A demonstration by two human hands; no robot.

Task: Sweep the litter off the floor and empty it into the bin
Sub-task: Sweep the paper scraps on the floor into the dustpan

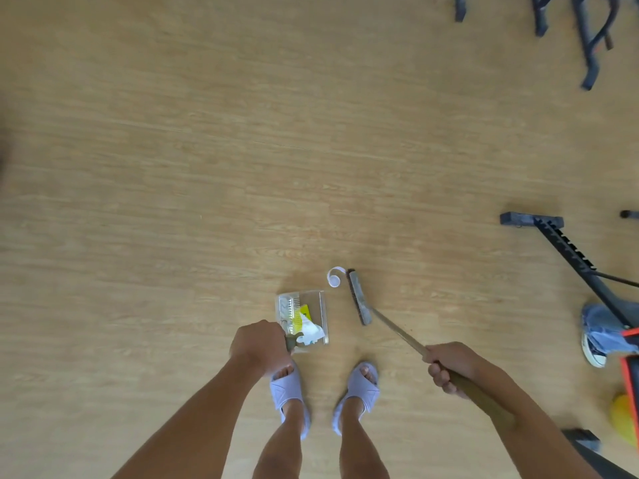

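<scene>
A clear plastic dustpan [313,299] rests on the wooden floor just ahead of my feet. White and yellow paper scraps [308,324] lie inside it. My left hand [257,342] is closed around the dustpan's upright handle. My right hand [447,366] grips the wooden stick of a broom. The broom's narrow brush head [359,296] touches the floor to the right of the dustpan. A curled white paper strip [334,276] lies on the floor beside the brush head's far end, apart from the dustpan. No bin is in view.
Black metal stand legs [567,250] reach across the floor at the right. Another person's blue sneaker [598,333] stands by them. More dark frame legs [587,39] are at the top right. A yellow object [624,421] sits at the right edge. My slippered feet [359,385] stand below the dustpan.
</scene>
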